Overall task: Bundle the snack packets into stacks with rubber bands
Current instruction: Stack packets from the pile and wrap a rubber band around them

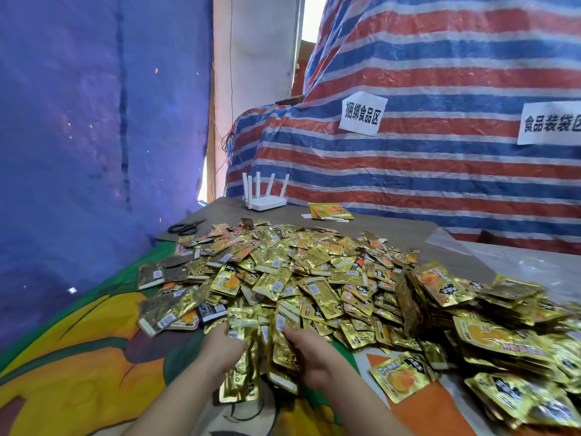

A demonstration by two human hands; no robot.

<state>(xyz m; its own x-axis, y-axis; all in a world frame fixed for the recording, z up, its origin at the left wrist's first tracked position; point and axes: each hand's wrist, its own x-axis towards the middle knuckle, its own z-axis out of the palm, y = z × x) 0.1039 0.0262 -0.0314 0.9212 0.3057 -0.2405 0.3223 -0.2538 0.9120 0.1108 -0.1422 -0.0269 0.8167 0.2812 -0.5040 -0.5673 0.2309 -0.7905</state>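
A big pile of gold snack packets (314,278) covered the tabletop (393,231). Right at its near edge, the left hand (220,347) and the right hand (309,354) sat close together. Between them stood a small bunch of packets (261,350), held on edge. Each hand curled its fingers around one side of the bunch. Scissors (186,228) and a white router (264,199) lay far behind the pile.
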